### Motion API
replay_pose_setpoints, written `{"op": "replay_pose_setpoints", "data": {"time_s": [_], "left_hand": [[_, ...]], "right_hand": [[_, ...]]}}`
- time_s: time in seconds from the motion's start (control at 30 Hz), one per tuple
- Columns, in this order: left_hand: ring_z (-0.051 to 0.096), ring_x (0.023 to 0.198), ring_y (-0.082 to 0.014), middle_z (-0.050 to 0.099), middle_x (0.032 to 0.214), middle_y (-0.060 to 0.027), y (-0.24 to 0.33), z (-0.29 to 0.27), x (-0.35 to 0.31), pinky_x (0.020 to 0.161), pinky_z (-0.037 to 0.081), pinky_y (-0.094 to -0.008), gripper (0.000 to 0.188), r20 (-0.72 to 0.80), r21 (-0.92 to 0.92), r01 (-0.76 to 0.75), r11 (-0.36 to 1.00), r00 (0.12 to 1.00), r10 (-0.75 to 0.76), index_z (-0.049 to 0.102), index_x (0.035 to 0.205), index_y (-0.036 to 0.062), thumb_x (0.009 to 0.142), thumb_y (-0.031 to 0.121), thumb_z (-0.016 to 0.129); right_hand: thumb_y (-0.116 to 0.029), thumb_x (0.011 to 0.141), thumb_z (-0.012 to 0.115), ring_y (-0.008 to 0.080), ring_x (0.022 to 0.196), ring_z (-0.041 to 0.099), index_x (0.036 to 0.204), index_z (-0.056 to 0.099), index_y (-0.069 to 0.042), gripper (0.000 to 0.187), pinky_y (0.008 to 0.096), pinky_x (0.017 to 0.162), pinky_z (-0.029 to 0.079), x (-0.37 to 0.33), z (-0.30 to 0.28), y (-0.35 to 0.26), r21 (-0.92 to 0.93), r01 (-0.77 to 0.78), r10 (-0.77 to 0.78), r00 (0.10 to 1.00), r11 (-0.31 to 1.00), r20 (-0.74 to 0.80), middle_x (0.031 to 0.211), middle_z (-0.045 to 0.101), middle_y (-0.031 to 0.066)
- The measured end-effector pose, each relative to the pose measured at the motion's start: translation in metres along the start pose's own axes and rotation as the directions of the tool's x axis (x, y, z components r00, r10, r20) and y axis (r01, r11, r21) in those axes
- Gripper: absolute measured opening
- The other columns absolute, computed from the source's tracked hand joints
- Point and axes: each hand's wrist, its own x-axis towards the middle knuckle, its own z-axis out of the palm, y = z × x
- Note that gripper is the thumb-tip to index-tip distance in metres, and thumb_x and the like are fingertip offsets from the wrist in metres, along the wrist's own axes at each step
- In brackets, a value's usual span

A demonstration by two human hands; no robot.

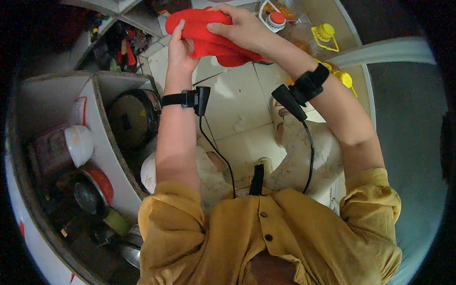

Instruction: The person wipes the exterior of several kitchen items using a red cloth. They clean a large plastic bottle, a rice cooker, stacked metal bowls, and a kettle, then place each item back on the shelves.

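Observation:
Both my hands hold a bunched red cloth (209, 40) at the top of the head view, above the tiled floor. My left hand (179, 53) grips its left end, with the thumb pointing up along the cloth and the other fingers mostly hidden behind it. From the upper right, my right hand (242, 28) is closed over the cloth, its thumb pressed on the front. Folds of the cloth hang below the right hand. Black straps with small cabled devices sit round both forearms.
On the right shelf stand a bottle with a red cap (276, 19) and jugs with yellow caps (325, 32). The open cabinet on the left holds a white bowl (79, 145), a red-sided pan (98, 185) and a round dark pot (133, 118). Pale floor tiles (232, 99) lie below.

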Motion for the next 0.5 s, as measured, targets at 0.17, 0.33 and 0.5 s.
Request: {"op": "replay_pose_setpoints", "data": {"time_s": [0.17, 0.33, 0.5], "left_hand": [[0.058, 0.119, -0.0242, 0.061, 0.128, -0.008, -0.01, -0.028, 0.029, 0.102, 0.046, -0.0429, 0.044, -0.075, -0.025, 0.084, 0.996, 0.994, -0.086, 0.054, 0.13, 0.0083, 0.096, 0.036, 0.056], [0.06, 0.111, -0.0283, 0.063, 0.123, -0.0105, -0.005, -0.056, 0.033, 0.094, 0.051, -0.0449, 0.047, -0.186, -0.106, 0.114, 0.988, 0.974, -0.132, 0.057, 0.129, 0.0079, 0.098, 0.043, 0.054], [0.058, 0.118, -0.0241, 0.061, 0.129, -0.0077, -0.002, -0.087, 0.01, 0.101, 0.046, -0.0415, 0.046, -0.155, -0.159, 0.009, 0.987, 0.987, -0.033, 0.053, 0.131, 0.0088, 0.097, 0.039, 0.055]], "right_hand": [[-0.017, 0.096, 0.059, 0.0289, 0.103, 0.063, 0.13, 0.048, -0.002, 0.04, 0.0387, 0.088, 0.05, 0.033, 0.006, 0.013, -0.069, -0.02, 0.03, 0.989, 0.997, 0.146, 0.116, 0.063, 0.0201], [-0.017, 0.096, 0.058, 0.0293, 0.102, 0.063, 0.132, 0.048, -0.002, 0.04, 0.0384, 0.088, 0.051, 0.052, 0.027, 0.001, -0.2, -0.052, 0.095, 0.973, 0.978, 0.21, 0.115, 0.062, 0.0206], [-0.023, 0.096, 0.061, 0.0202, 0.099, 0.064, 0.133, 0.051, -0.006, 0.042, 0.0329, 0.085, 0.053, 0.051, 0.062, 0.001, 0.01, -0.05, 0.044, 0.944, 0.999, 0.326, 0.114, 0.064, 0.0112]]}}
